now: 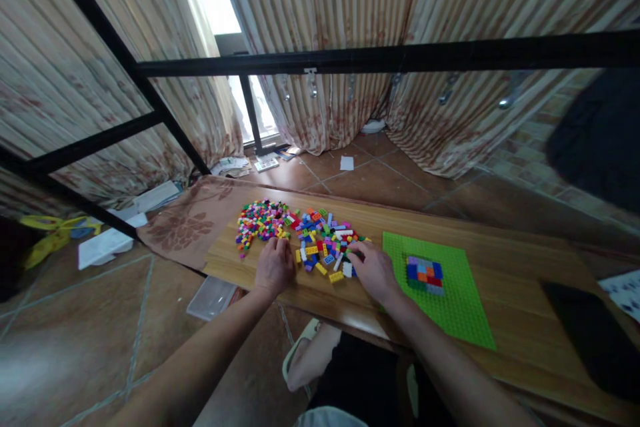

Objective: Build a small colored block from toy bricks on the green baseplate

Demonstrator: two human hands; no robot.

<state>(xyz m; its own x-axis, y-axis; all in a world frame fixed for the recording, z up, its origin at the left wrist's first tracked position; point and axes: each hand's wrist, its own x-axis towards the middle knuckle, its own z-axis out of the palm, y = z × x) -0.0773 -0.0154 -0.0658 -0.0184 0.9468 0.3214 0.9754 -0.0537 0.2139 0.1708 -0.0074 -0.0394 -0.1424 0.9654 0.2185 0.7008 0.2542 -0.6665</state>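
Note:
My left hand rests at the near side of a heap of small mixed-colour toy bricks, its fingers curled down together. Whatever is between its fingertips is hidden. At the right edge of a pile of larger building bricks, my right hand has thumb and fingers closed in a pinch. Any brick in it is too small to make out. To its right lies a green baseplate, bearing a small block of joined blue, orange, red and grey bricks.
The bricks and baseplate are on a long wooden table. A dark flat object lies at its right end. A clear plastic box is beside the table's near left edge. A black metal frame crosses in front of the curtains.

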